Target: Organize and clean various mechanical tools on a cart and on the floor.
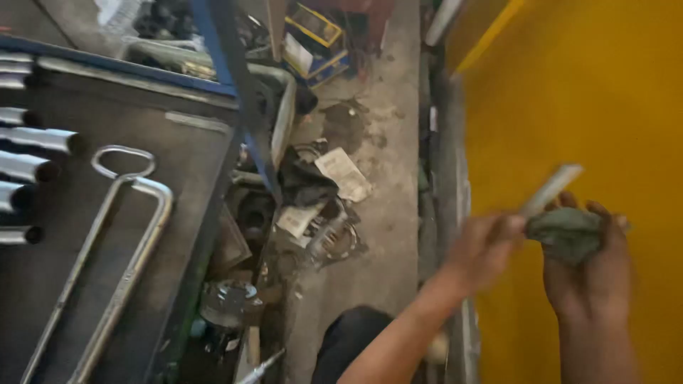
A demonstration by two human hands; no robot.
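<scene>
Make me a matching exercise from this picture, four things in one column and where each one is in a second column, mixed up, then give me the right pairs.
Things:
1. Rag
2. Bent metal rod
3. Sockets
4. Crumpled paper

Places:
A. In a row at the left edge of the dark tray
B. On the concrete floor
C. In the right hand
D. Lying across the middle of the dark tray

Pairs: 1-C, 2-D, 3-A, 4-B. The left hand grips a pale, blurred stick-like thing beside the rag.
</scene>
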